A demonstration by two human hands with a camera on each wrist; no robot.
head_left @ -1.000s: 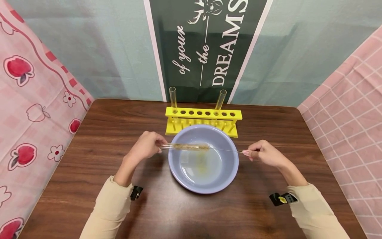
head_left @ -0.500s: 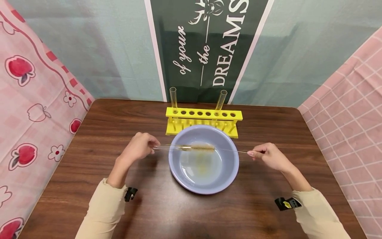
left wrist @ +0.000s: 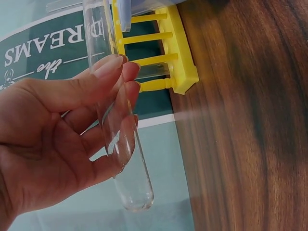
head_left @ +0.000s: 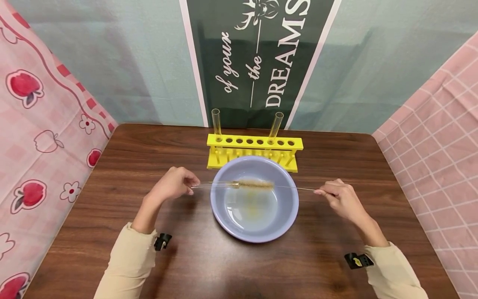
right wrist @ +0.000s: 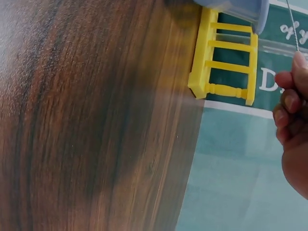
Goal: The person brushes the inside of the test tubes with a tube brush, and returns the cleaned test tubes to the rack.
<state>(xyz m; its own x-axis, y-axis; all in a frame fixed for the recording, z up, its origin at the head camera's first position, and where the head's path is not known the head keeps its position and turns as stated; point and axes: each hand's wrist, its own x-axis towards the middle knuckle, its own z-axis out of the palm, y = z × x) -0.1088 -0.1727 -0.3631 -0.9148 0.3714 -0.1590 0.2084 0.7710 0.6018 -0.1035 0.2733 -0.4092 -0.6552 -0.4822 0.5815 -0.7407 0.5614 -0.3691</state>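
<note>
My left hand [head_left: 173,182] grips a clear glass test tube [left wrist: 134,185]; the left wrist view shows its rounded end sticking out below the fingers. Held level, the tube lies over a lavender basin [head_left: 220,216] of cloudy, yellowish water. A bristle brush [head_left: 257,185] has most of its tan bristles outside the tube's mouth, while its tip seems still inside. On the right, my right hand [head_left: 341,199] pinches the end of the brush's thin wire handle [head_left: 304,189]. In the right wrist view that wire [right wrist: 292,24] rises from the fingertips.
Behind the basin stands a yellow test tube rack [head_left: 254,142]. Two more glass tubes, a left one [head_left: 216,124] and a right one [head_left: 276,126], stand in it. Everything rests on a brown wooden table [head_left: 254,270], with printed cloth hangings around it.
My hands have moved apart, the left one leftward with the tube and the right one rightward with the brush. Most bristles, earlier inside the tube, are now outside its mouth.
</note>
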